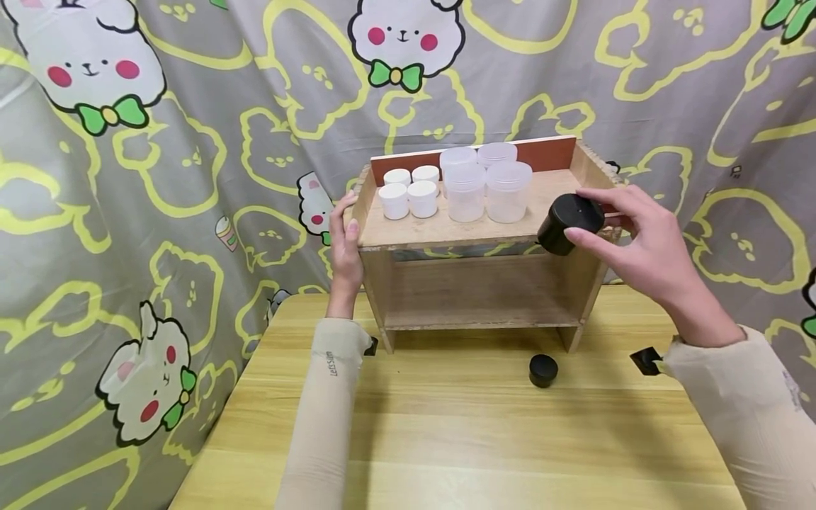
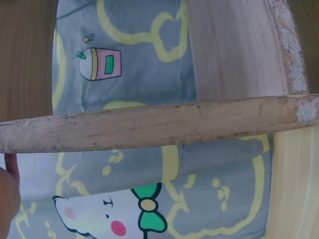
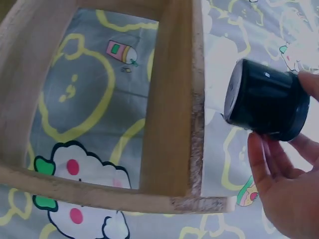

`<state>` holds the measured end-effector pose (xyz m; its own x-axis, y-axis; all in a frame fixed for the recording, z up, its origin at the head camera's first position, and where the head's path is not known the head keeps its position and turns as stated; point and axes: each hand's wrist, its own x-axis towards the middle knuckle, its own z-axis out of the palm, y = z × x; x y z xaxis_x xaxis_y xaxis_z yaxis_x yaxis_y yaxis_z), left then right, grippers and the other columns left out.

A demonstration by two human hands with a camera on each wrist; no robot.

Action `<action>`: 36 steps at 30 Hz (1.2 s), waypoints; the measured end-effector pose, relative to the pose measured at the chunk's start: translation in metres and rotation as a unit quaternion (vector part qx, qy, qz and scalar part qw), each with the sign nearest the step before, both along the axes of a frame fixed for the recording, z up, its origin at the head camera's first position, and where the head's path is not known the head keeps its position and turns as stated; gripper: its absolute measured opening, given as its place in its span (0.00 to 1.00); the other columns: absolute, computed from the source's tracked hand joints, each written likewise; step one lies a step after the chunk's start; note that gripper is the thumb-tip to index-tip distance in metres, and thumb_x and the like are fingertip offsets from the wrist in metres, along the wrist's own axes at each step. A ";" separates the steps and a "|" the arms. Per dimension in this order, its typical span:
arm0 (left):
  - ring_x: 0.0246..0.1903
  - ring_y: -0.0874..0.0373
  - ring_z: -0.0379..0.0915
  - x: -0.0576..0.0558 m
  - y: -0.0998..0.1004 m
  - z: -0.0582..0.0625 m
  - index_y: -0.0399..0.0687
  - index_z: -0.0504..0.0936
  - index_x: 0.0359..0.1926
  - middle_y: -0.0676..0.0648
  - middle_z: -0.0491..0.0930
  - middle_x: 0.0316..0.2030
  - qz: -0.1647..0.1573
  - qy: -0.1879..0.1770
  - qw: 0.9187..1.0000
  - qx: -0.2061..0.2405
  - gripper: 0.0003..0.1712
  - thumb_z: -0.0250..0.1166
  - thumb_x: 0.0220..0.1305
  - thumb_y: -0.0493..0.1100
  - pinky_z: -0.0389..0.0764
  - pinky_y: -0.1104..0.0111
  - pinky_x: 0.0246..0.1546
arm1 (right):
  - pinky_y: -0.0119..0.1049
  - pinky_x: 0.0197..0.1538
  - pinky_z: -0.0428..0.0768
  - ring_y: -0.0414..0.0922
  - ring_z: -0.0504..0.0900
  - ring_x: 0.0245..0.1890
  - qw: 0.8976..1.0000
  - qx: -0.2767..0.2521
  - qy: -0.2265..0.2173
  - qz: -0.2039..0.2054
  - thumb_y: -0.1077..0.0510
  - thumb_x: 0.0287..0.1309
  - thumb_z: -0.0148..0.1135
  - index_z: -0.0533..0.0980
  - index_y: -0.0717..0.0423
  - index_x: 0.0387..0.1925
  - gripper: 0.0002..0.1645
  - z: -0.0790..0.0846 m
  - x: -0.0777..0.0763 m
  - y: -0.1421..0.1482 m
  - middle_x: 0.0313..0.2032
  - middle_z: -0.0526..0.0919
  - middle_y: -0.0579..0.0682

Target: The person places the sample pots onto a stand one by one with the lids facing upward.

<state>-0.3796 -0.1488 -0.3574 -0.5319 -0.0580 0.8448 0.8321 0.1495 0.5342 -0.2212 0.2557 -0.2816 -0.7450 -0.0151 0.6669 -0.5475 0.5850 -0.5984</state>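
In the head view my right hand [image 1: 656,244] holds a black jar [image 1: 561,230] between thumb and fingertips, tilted, at the front right corner of a small wooden shelf [image 1: 478,283]. The right wrist view has the same black jar [image 3: 266,102] beside the shelf's side panel, pinched by the right hand [image 3: 289,194]. My left hand [image 1: 346,248] grips the shelf's left side panel near its top. Only a bit of the left hand [image 2: 7,199] shows in the left wrist view. On the top board stand several small white jars [image 1: 395,202] and several larger translucent jars [image 1: 508,195].
A short black round container or lid [image 1: 543,370] lies on the wooden table [image 1: 446,446] in front of the shelf. Dark square patches [image 1: 647,360] show near both sleeves. A patterned grey curtain [image 1: 210,297] hangs behind and to the left.
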 end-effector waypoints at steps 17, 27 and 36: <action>0.75 0.51 0.59 0.001 0.001 0.000 0.40 0.67 0.68 0.40 0.66 0.72 0.001 -0.010 1.000 0.008 0.30 0.47 0.68 0.48 0.55 0.58 0.76 | 0.18 0.53 0.75 0.26 0.73 0.46 0.994 -0.034 -0.059 -0.089 0.44 0.60 0.71 0.76 0.48 0.69 0.37 0.035 -0.038 -0.016 0.48 0.70 0.33; 0.76 0.49 0.56 0.001 0.002 0.001 0.37 0.65 0.69 0.37 0.64 0.73 0.013 -0.025 1.000 0.000 0.30 0.44 0.70 0.45 0.53 0.57 0.77 | 0.21 0.52 0.76 0.26 0.71 0.43 0.989 -0.041 -0.066 -0.128 0.41 0.61 0.68 0.75 0.48 0.70 0.38 0.044 -0.066 -0.019 0.52 0.72 0.41; 0.76 0.51 0.57 0.001 0.000 0.000 0.40 0.66 0.69 0.40 0.65 0.73 0.012 -0.023 1.000 -0.002 0.30 0.46 0.69 0.47 0.53 0.57 0.76 | 0.26 0.56 0.77 0.35 0.72 0.49 0.985 -0.031 -0.089 -0.146 0.40 0.62 0.64 0.72 0.50 0.72 0.40 0.053 -0.090 -0.020 0.59 0.72 0.53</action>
<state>-0.3790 -0.1484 -0.3572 -0.5685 -0.0680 0.8198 0.8030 0.1707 0.5710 -0.3115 0.2358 -0.2290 -0.8163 0.2535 0.5190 -0.2448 0.6620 -0.7084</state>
